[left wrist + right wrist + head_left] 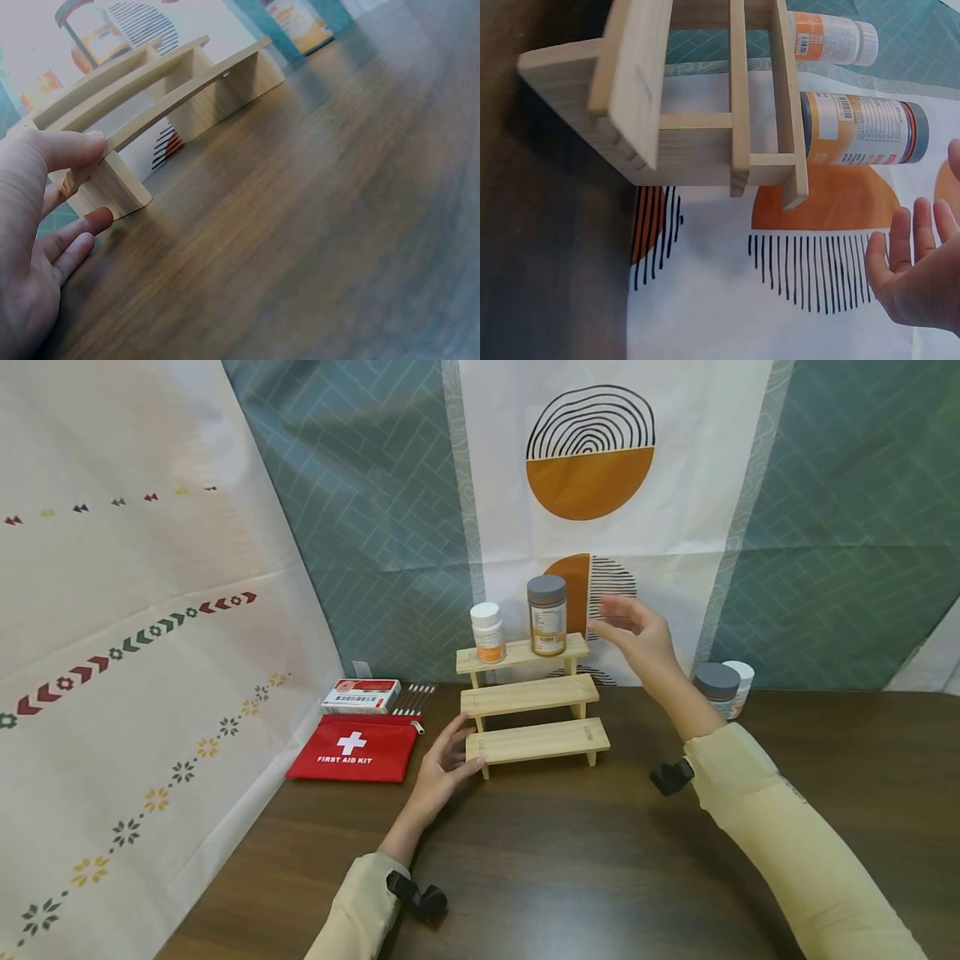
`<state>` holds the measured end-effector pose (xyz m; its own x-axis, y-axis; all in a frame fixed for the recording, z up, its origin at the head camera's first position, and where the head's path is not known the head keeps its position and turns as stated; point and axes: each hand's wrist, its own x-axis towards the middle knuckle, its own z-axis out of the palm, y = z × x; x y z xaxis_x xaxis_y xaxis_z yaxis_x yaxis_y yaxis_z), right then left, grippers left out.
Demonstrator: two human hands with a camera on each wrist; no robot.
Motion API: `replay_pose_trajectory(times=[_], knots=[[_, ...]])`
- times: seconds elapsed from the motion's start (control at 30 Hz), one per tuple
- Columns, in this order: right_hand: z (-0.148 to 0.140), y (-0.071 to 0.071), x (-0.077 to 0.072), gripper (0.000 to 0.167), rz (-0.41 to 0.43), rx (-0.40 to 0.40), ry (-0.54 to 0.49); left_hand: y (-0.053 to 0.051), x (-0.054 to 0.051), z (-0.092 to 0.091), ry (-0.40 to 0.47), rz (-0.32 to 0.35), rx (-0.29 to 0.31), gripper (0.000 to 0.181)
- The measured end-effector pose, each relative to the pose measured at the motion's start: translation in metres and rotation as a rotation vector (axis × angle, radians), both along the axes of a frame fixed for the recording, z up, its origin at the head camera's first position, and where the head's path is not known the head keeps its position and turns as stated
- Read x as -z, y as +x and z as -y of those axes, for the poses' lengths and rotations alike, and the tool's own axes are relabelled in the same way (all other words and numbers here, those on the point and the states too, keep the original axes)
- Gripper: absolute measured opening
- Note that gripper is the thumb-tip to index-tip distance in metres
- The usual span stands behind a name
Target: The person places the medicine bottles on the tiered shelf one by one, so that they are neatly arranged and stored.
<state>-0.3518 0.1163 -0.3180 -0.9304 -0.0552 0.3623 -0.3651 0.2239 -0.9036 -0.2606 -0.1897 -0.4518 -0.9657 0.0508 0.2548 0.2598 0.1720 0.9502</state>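
The wooden shelf (536, 742) stands on the brown table (540, 860) and has three steps. At its left end, the left hand (444, 770) pinches the lowest step between thumb and fingers. A soft, steady hold seems best, so the shelf does not slide or tip. On the top step, the small white bottle (489, 633) stands up straight, and the big jar (547, 618) with a gray lid stands to its right. Near the jar, the right hand (637, 631) has loose, spread fingers with nothing in them. It should move slowly there, because a bump could knock the jar down.
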Motion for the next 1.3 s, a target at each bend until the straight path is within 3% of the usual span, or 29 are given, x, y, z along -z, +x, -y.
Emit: replay_pose_trajectory(times=[0.27, 0.5, 0.63, 1.03, 1.3], knots=[[-0.023, 0.015, 0.017, 0.05, 0.006, 0.028, -0.025, 0.002, -0.002, 0.0, -0.003, -0.004, 0.011, 0.075], [-0.053, 0.025, 0.024, 0.023, 0.006, 0.065, -0.054, -0.001, 0.0, -0.001, -0.021, -0.035, -0.009, 0.074], [-0.066, 0.031, 0.028, 0.016, 0.0, 0.068, -0.029, 0.0, 0.0, 0.0, -0.033, -0.035, -0.012, 0.074], [-0.095, 0.037, 0.023, 0.016, -0.026, 0.078, -0.197, 0.002, 0.0, -0.002, -0.036, -0.034, -0.008, 0.075], [-0.124, 0.033, 0.022, 0.018, -0.024, 0.033, -0.383, 0.001, 0.0, -0.002, -0.043, -0.046, -0.013, 0.075]])
